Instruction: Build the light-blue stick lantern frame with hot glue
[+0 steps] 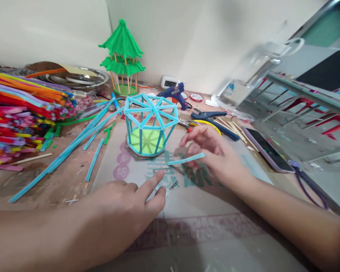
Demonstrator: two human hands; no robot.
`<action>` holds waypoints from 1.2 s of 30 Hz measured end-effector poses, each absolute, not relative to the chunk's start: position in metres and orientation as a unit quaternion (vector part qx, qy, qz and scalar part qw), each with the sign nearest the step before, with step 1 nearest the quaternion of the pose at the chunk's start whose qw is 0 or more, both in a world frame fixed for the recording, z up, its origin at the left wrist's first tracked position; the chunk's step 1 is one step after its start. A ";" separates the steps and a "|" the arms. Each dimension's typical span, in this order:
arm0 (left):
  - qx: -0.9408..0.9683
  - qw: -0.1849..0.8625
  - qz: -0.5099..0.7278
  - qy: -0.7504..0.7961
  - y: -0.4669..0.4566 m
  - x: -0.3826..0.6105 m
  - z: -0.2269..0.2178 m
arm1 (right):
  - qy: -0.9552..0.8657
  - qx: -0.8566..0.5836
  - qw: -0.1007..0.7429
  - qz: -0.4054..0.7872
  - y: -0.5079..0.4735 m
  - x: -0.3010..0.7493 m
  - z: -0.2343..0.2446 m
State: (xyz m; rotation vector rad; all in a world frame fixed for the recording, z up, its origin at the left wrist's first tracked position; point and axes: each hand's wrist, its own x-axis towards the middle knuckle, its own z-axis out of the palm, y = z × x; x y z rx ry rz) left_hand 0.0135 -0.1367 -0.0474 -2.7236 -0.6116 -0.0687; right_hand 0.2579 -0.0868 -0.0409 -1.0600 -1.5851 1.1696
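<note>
My right hand (212, 153) pinches a short light-blue stick (186, 159) above a sheet of cardboard (187, 204). My left hand (130, 200) rests on the cardboard with its forefinger stretched toward a small clear ruler (163, 180), the other fingers curled. Just beyond both hands stands a light-blue stick cage (150, 124) with a green round base.
A heap of coloured sticks (19, 113) lies at the left, with long blue sticks (73, 143) beside it. A green stick pagoda (122, 56), a blue glue gun (174, 94), pliers (215, 119) and a phone (268, 151) lie further back and right.
</note>
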 end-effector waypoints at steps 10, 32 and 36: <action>-0.964 0.145 -0.019 -0.221 -0.135 0.014 -0.047 | -0.884 -0.425 0.130 0.147 -0.090 0.267 -0.013; -0.976 0.111 -0.009 -0.188 -0.131 0.010 -0.051 | -0.913 -0.371 0.146 0.082 -0.088 0.233 -0.038; -0.975 0.096 -0.011 -0.199 -0.131 0.012 -0.049 | -0.913 -0.348 0.178 0.114 -0.083 0.231 -0.045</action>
